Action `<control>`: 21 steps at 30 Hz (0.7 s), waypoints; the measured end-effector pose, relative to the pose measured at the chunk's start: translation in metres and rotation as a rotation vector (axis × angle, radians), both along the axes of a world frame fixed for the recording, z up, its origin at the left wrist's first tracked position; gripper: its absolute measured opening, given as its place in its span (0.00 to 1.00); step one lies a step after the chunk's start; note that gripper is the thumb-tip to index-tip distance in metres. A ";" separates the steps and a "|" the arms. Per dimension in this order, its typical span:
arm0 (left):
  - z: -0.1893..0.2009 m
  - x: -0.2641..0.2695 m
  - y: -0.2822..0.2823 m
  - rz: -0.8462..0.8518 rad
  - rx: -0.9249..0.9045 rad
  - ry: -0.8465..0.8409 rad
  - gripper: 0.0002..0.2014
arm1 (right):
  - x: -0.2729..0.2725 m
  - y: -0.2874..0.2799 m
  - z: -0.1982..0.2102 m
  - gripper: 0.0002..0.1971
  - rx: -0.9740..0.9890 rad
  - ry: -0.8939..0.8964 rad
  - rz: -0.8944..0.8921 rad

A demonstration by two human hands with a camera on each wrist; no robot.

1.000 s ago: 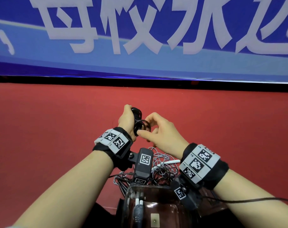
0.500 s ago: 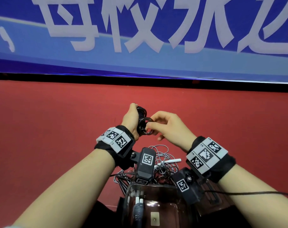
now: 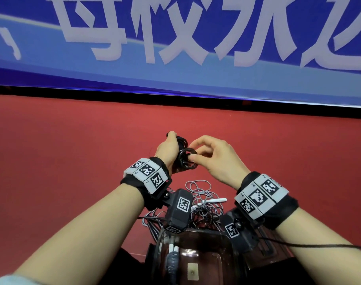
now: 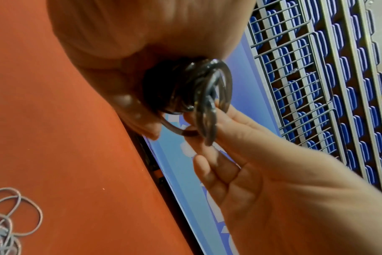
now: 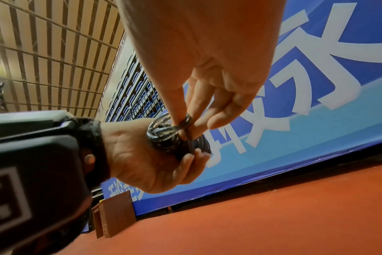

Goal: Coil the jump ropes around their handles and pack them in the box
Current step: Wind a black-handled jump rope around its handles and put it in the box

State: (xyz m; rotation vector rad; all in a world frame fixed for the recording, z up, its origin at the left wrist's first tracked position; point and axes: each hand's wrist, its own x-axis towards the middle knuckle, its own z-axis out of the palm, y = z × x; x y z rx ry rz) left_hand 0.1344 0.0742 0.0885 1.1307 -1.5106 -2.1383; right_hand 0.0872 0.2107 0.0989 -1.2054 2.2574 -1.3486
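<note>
My left hand [image 3: 171, 149] grips the handles of a black jump rope [image 3: 182, 155], with the rope coiled tightly round them. My right hand [image 3: 208, 159] pinches the last black loops [image 4: 207, 107] at the bundle's end between thumb and forefinger. In the right wrist view the coiled bundle [image 5: 164, 138] sits in the left fist, and my right fingertips [image 5: 183, 127] hold a loop over its top. Below my wrists a loose grey jump rope [image 3: 202, 202] with a white handle [image 3: 217, 200] lies tangled on the red floor. A clear box [image 3: 196, 260] stands near my body, with handles inside at its left.
A red floor [image 3: 72, 161] runs out to a blue banner [image 3: 175, 79] with white characters. A brown wooden stand [image 5: 113, 215] sits by the banner. Blue seating rows [image 4: 338, 86] show behind a railing. A thin black cable [image 3: 319, 245] trails from my right wrist.
Both hands stayed together at the black bundle. My right hand turned over the top of the coil and now pinches the end loops from the right.
</note>
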 end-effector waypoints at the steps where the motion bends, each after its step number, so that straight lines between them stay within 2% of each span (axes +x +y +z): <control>1: 0.000 0.000 0.000 0.011 -0.008 0.003 0.22 | -0.001 -0.001 -0.001 0.06 0.000 -0.021 0.002; 7: 0.001 0.003 -0.001 0.079 0.063 0.079 0.19 | -0.011 -0.004 0.001 0.13 -0.066 -0.280 0.064; 12: 0.007 0.005 0.005 0.072 0.056 0.102 0.18 | -0.011 -0.004 0.006 0.13 -0.136 -0.334 0.015; 15: 0.007 0.003 0.007 0.054 -0.006 0.099 0.21 | -0.011 -0.005 0.001 0.14 -0.100 -0.224 -0.064; 18: 0.009 0.003 0.008 0.057 -0.097 0.070 0.22 | -0.008 -0.001 -0.003 0.11 -0.004 0.056 -0.135; 21: 0.006 0.003 0.008 0.093 -0.260 0.011 0.37 | 0.000 0.001 -0.007 0.10 0.069 0.252 -0.142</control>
